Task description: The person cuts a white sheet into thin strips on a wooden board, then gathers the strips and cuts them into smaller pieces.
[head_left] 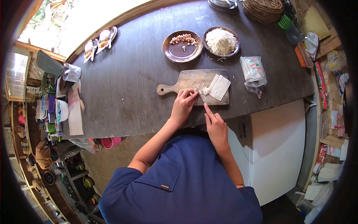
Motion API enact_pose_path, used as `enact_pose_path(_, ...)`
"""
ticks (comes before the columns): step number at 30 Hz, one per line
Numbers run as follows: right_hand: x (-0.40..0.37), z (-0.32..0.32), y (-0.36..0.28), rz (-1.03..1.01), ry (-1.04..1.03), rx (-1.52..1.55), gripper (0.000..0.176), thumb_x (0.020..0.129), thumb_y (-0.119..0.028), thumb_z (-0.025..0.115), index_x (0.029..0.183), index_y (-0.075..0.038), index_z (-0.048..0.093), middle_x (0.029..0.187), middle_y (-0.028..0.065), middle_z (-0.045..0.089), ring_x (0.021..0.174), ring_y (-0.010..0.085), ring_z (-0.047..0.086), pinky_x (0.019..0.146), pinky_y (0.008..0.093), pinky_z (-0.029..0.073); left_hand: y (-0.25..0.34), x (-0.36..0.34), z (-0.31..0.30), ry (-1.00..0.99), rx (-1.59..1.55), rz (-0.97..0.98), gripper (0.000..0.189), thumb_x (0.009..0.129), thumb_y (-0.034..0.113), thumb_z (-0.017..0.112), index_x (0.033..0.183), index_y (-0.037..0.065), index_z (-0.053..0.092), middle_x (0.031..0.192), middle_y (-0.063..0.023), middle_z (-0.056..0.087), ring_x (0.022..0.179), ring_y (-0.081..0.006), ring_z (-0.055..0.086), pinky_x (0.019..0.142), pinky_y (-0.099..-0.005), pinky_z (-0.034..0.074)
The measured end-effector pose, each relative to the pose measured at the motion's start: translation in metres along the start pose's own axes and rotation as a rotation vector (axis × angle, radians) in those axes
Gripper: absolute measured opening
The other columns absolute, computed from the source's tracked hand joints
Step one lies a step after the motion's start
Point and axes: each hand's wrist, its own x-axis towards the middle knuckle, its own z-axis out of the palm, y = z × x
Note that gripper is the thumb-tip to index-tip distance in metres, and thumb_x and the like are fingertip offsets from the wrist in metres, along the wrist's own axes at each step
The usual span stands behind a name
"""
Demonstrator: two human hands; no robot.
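A wooden cutting board [185, 77] with a handle lies near the table's front edge. On its right half sit thin, pale square wrapper sheets [220, 89]. Beside them is a small heap of white shreds [204, 91], apparently on another pale sheet. My left hand [183, 104] rests at the left of this heap, its fingers bunched together; what they pinch, if anything, is hidden. My right hand [216, 126] is at the board's front edge, index finger stretched toward the heap's near side and the other fingers partly curled. I see nothing held in it.
Behind the board stand a brown plate [175, 55] with small brownish pieces and a plate heaped with white shreds [221, 41]. A plastic packet [253, 71] lies to the right. Two small servings [104, 37] stand at the far left. A white container [72, 72] is at the left edge.
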Motion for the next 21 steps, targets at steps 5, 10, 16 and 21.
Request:
enact_pose_path(5, 0.0026, -0.0008, 0.0011, -0.005, -0.02, -0.017, 0.047, 0.109, -0.029, 0.062, 0.155, -0.035, 0.058, 0.087, 0.0163, 0.062, 0.078, 0.0411, 0.069, 0.071, 0.0529, 0.056, 0.0012, 0.0004, 0.0012, -0.003, 0.015, -0.017, 0.038, 0.086, -0.002, 0.074, 0.124, 0.004, 0.074, 0.117, -0.0092, 0.067, 0.108, -0.0314, 0.062, 0.094, -0.0422, 0.056)
enact_pose_path(10, -0.0011, -0.005, -0.0007, -0.023, -0.003, -0.025, 0.046, 0.109, -0.029, 0.061, 0.155, -0.035, 0.058, 0.087, 0.0159, 0.061, 0.077, 0.0408, 0.069, 0.069, 0.0529, 0.056, 0.0031, -0.0017, 0.0018, 0.049, 0.017, -0.009, 0.044, 0.081, -0.006, 0.075, 0.124, 0.005, 0.076, 0.118, -0.0085, 0.067, 0.106, -0.0295, 0.063, 0.093, -0.042, 0.056)
enact_pose_path(16, -0.0042, -0.0029, 0.003, -0.052, 0.035, -0.109, 0.046, 0.11, -0.03, 0.059, 0.156, -0.034, 0.058, 0.087, 0.0153, 0.061, 0.07, 0.0413, 0.071, 0.065, 0.0526, 0.059, 0.0027, -0.0025, 0.0042, -0.006, -0.016, -0.052, 0.042, 0.082, -0.004, 0.076, 0.123, 0.005, 0.075, 0.119, -0.0085, 0.068, 0.108, -0.0324, 0.062, 0.094, -0.0422, 0.056)
enact_pose_path(21, -0.0054, -0.005, -0.0022, -0.028, 0.005, -0.047, 0.046, 0.11, -0.029, 0.06, 0.156, -0.033, 0.058, 0.085, 0.0153, 0.06, 0.072, 0.0394, 0.068, 0.068, 0.0518, 0.055, -0.0012, -0.0025, 0.0022, 0.006, 0.01, -0.02, 0.041, 0.082, -0.004, 0.075, 0.123, 0.005, 0.075, 0.12, -0.0086, 0.068, 0.11, -0.0327, 0.062, 0.096, -0.0419, 0.056)
